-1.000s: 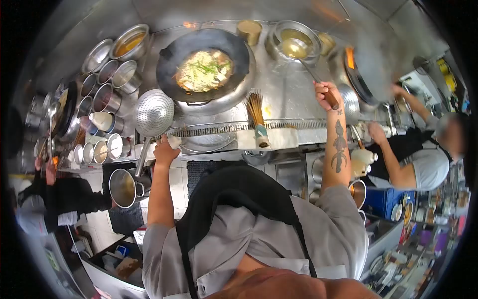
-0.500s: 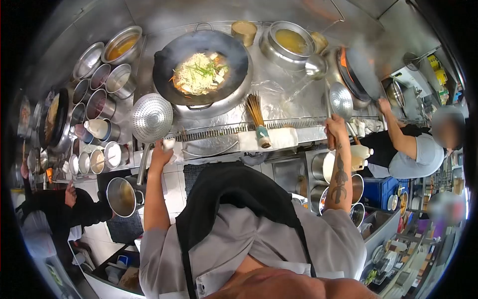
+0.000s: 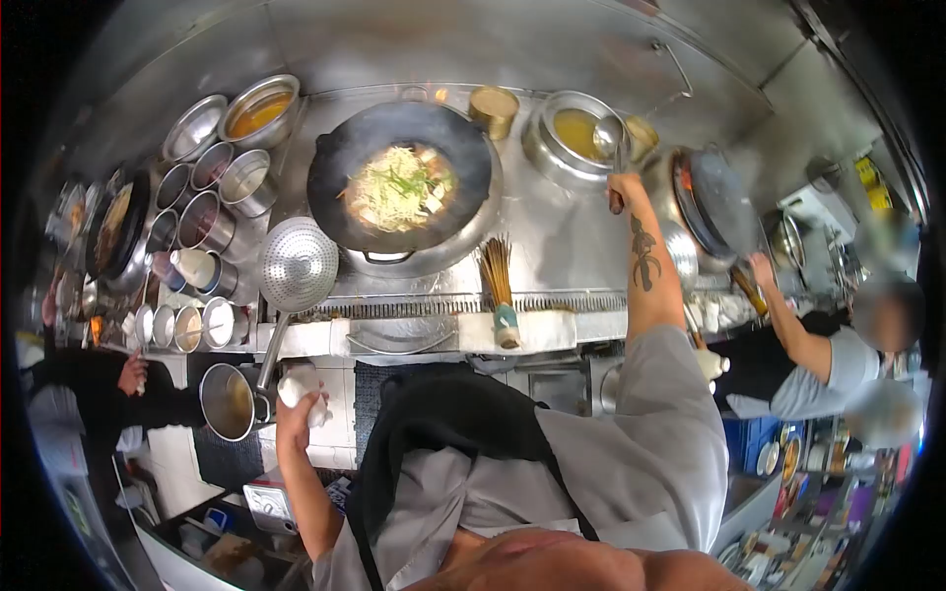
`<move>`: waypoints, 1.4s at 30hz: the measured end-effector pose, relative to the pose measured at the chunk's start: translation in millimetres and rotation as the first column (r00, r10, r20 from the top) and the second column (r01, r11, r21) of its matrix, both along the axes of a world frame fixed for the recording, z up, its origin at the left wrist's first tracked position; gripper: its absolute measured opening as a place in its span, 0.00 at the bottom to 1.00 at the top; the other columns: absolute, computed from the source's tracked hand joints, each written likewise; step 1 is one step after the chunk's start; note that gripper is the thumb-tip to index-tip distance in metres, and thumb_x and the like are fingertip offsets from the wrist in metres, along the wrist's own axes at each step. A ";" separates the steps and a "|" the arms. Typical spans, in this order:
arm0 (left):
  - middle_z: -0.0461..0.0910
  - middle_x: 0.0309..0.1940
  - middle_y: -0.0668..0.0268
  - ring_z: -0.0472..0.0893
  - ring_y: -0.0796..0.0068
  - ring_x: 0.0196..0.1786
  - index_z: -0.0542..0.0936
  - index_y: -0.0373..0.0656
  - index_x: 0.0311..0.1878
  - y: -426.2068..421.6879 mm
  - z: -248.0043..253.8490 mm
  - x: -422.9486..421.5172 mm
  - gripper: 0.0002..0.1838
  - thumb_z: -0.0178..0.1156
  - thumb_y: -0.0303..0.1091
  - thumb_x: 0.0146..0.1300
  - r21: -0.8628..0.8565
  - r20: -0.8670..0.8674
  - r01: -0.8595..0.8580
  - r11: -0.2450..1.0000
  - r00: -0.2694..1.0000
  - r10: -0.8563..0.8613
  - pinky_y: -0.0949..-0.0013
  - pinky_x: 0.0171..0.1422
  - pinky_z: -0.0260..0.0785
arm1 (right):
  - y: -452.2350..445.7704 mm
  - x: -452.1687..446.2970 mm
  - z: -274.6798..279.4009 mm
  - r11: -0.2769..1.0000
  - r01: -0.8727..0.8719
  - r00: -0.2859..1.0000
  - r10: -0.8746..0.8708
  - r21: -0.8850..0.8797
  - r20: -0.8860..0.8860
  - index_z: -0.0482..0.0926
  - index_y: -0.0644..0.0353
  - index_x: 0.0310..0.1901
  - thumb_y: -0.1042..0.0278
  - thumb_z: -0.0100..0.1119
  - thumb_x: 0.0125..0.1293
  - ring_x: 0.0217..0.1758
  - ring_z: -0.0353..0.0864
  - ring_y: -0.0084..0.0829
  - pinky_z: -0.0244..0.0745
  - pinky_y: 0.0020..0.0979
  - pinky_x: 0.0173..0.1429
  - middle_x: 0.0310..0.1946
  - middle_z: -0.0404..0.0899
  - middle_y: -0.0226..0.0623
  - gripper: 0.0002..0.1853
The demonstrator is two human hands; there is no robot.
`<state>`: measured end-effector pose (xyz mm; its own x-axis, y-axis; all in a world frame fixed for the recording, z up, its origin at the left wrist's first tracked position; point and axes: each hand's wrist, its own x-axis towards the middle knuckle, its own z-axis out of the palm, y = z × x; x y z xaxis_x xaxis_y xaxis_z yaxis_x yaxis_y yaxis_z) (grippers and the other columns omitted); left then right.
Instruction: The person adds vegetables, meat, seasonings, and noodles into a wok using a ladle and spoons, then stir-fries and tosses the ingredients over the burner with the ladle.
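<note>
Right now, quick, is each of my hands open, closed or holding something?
Left hand: closed, holding a bunched white cloth.
Right hand: closed, holding a ladle.

The metal ladle, at one o'clock in the view, is held aloft; its rounded bowl overlaps the three o'clock side of a broad pot, contact unclear, and its brown-ended handle points towards six. The white cloth, at eight o'clock, is bunched and raised.
</note>
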<state>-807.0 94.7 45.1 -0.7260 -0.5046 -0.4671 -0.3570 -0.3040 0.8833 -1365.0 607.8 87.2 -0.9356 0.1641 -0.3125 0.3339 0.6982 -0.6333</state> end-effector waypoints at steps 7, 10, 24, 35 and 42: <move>0.78 0.31 0.56 0.78 0.67 0.27 0.68 0.36 0.52 23.2 -22.4 70.4 0.22 0.56 0.28 0.52 0.216 0.016 -0.279 0.936 0.959 0.283 0.66 0.29 0.73 | -25.5 -133.8 11.6 0.402 0.357 0.929 -0.056 -0.843 0.367 0.64 0.53 0.23 0.69 0.44 0.59 0.15 0.67 0.25 0.56 0.25 0.18 0.13 0.66 0.27 0.07; 0.77 0.30 0.58 0.76 0.67 0.27 0.69 0.37 0.51 33.6 -18.8 74.1 0.21 0.56 0.32 0.53 0.251 -0.027 -0.330 0.910 0.938 0.347 0.66 0.30 0.72 | -37.3 -103.2 39.0 0.576 0.043 0.995 0.047 -0.816 0.086 0.70 0.58 0.22 0.74 0.51 0.55 0.13 0.70 0.29 0.65 0.31 0.18 0.15 0.69 0.32 0.06; 0.77 0.32 0.57 0.77 0.67 0.30 0.67 0.37 0.54 27.0 -14.8 69.5 0.24 0.57 0.36 0.54 0.313 -0.118 -0.293 0.903 0.932 0.343 0.64 0.33 0.73 | -22.3 -57.1 19.4 0.958 0.082 0.997 -0.079 -0.276 0.022 0.70 0.60 0.16 0.75 0.49 0.51 0.10 0.69 0.33 0.63 0.32 0.15 0.10 0.68 0.38 0.09; 0.75 0.34 0.57 0.75 0.66 0.29 0.67 0.40 0.56 50.4 19.3 95.6 0.27 0.54 0.46 0.56 0.478 -0.234 -0.345 0.808 0.836 0.496 0.66 0.32 0.70 | -90.3 -98.8 96.5 0.552 0.191 0.979 -0.172 -0.811 0.114 0.67 0.60 0.18 0.77 0.49 0.55 0.12 0.68 0.28 0.63 0.26 0.17 0.11 0.67 0.34 0.09; 0.76 0.35 0.56 0.76 0.65 0.29 0.68 0.39 0.57 38.3 45.3 52.0 0.34 0.48 0.59 0.58 0.566 -0.370 -0.107 0.817 0.853 0.368 0.66 0.29 0.70 | -57.6 -43.0 14.5 0.968 -0.037 0.599 0.221 0.250 -0.770 0.72 0.69 0.45 0.68 0.57 0.52 0.31 0.80 0.39 0.74 0.40 0.36 0.28 0.78 0.51 0.19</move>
